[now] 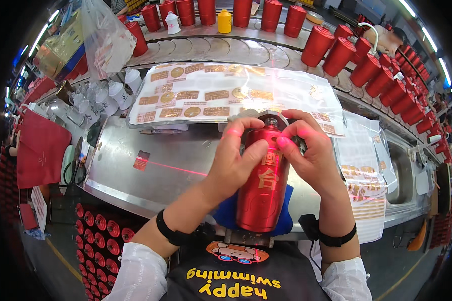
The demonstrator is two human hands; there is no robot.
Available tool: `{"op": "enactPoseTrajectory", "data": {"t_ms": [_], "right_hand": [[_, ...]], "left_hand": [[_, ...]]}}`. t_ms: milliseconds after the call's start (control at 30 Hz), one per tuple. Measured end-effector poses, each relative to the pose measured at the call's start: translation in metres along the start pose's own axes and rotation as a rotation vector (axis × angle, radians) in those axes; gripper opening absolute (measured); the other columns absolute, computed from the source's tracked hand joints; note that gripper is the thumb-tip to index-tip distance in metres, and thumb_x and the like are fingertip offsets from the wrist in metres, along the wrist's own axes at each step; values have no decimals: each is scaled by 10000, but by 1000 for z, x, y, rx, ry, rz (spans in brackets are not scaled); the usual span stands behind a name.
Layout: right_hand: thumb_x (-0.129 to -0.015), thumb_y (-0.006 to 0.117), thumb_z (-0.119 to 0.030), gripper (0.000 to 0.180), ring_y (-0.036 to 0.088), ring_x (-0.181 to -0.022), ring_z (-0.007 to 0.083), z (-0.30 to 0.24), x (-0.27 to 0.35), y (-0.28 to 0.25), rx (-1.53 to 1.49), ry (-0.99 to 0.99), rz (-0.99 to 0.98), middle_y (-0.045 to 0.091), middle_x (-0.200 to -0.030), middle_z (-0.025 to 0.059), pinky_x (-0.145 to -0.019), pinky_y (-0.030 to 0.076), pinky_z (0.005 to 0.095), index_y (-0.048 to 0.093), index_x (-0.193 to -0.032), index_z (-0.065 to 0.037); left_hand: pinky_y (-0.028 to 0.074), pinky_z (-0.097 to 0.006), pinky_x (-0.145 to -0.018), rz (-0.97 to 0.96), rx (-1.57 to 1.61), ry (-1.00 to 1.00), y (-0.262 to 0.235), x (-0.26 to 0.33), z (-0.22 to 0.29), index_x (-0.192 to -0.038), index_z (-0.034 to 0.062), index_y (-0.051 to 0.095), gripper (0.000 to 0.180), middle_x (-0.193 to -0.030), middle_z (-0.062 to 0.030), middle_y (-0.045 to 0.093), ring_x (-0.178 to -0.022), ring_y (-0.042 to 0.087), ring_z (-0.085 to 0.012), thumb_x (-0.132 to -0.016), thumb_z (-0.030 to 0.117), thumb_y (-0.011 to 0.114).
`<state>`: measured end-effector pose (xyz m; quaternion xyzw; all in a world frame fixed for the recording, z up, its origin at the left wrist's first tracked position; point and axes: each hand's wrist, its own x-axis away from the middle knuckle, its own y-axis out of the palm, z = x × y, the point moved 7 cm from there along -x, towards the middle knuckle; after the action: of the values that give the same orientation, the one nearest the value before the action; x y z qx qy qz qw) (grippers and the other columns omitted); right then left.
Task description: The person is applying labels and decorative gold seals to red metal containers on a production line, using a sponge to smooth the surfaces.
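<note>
We grip a red bottle (262, 188) between our left hand (234, 160) and right hand (311, 155), fingers closed round it; its contents are hidden. More red bottles (336, 50) stand beyond our hands.

Ahead of you lies a clear sheet of gold labels (206, 95); beyond it, tall red metal bottles (336, 52), small white ceramic bottles (110, 95), and a yellow bottle (225, 21).

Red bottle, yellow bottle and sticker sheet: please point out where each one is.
red bottle (262, 200), head view, on its lower body between the hands
yellow bottle (225, 22), head view, on its body, back shelf
sticker sheet (196, 95), head view, on its middle, among gold labels
</note>
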<state>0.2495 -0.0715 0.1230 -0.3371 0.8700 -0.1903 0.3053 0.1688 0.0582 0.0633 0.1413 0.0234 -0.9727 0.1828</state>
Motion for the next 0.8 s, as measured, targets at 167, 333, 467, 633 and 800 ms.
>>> {"op": "enactPoseTrajectory", "data": {"t_ms": [167,333,467,633,800], "right_hand": [[-842,690,-93,117,609,-1012,283,6,0,1,47,-40,30,607,-1176,186,-832,492,344,628,-870,3],[-831,701,-117,141,599,-1038,337,8,0,3,36,-63,49,600,-1174,203,-857,492,377,630,-868,-1],[-826,708,-121,148,586,-1066,349,9,0,3,34,-46,45,595,-1177,206,-872,487,384,628,-866,-2],[-829,699,-94,148,568,-1122,364,12,1,0,94,-67,74,589,-1201,220,-892,485,402,630,-926,-5],[-855,619,11,284,559,-1203,373,8,9,-22,178,-77,201,595,-1244,242,-950,478,401,620,-1138,-14]], "left_hand": [[381,-338,-1042,-31,-42,-21,10,9,-13,-1352,7,355,545,-1296,-138,453,-1207,456,-194,-914,154,645],[371,-352,-1053,-14,83,-9,12,9,-3,-1336,-39,345,568,-1302,-175,450,-1218,458,-232,-906,178,646],[387,-339,-1033,-12,87,-8,12,7,-3,-1321,-38,368,537,-1264,-164,481,-1184,485,-215,-910,172,641],[402,-326,-1009,1,46,0,12,3,-3,-1309,-31,388,514,-1232,-156,510,-1156,504,-200,-916,181,643],[394,-391,-1025,83,-183,271,-1,14,14,-1226,0,505,378,-1196,-149,578,-1155,524,-277,-899,135,637]]}}
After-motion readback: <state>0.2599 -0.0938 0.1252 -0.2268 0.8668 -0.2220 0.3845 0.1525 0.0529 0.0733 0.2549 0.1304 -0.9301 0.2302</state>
